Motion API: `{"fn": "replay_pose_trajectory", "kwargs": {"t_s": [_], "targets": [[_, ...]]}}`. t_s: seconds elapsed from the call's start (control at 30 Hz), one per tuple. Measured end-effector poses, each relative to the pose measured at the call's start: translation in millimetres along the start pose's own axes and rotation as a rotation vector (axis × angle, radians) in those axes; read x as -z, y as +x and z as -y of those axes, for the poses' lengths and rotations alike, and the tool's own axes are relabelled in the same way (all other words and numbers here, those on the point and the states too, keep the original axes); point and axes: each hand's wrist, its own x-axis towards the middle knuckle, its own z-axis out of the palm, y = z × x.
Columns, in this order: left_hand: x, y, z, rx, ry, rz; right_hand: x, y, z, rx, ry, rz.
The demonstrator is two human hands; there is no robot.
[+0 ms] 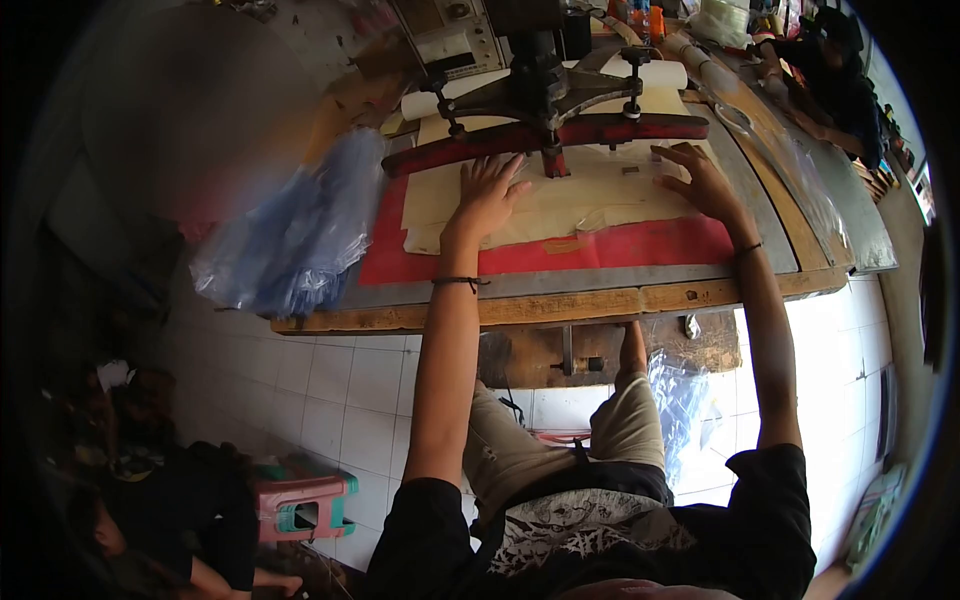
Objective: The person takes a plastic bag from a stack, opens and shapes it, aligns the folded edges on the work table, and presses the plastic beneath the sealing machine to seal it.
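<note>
My left hand [485, 200] lies palm down on the tan sheet [540, 207], its fingers slightly spread; my right hand [707, 185] is at the sheet's right side, thumb and forefinger apart, clamped on nothing that I can see. The sheet lies over a red mat [650, 245] on the worktop [560, 307], partly beneath the red press bar [660, 128]. My wide placement presumably keeps the sheet flat and square, with the mat a likely backing. The sheet's long axis runs left to right, roughly along the bar, its uneven near edge facing me.
</note>
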Motion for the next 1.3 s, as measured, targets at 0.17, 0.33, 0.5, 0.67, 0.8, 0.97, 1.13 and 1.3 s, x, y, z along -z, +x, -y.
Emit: {"fn": "replay_pose_trajectory", "kwargs": {"t_s": [0.17, 0.33, 0.5, 0.67, 0.8, 0.97, 1.13, 1.3], "targets": [[7.0, 3.8, -7.5, -0.058, -0.001, 0.046, -20.5, 2.2, 2.3, -0.083, -0.227, 0.032], [9.4, 9.2, -9.4, -0.041, -0.012, 0.060, -27.9, 12.0, 1.7, -0.126, -0.337, 0.055], [3.1, 17.2, -14.3, 0.039, 0.141, 0.120, -34.5, 26.6, -8.4, -0.183, -0.370, 0.176], [-26.3, 20.4, 17.9, -0.106, 0.238, 0.100, -16.2, 34.9, 6.9, -0.084, -0.309, 0.356], [-1.8, 25.6, 5.9, -0.023, 0.137, 0.226, -21.4, 31.7, -11.3, 0.015, -0.182, 0.235], [-3.0, 36.3, 11.0, 0.062, 0.121, 0.309, -23.8, 34.6, -18.5, -0.030, -0.223, 0.270], [32.8, 40.3, -10.2, 0.145, 0.081, 0.418, -25.6, 37.0, -15.2, -0.002, -0.263, 0.243], [36.7, 35.1, -14.5, 0.137, 0.101, 0.378, -21.4, 38.4, -4.0, -0.055, -0.241, 0.273]]}}
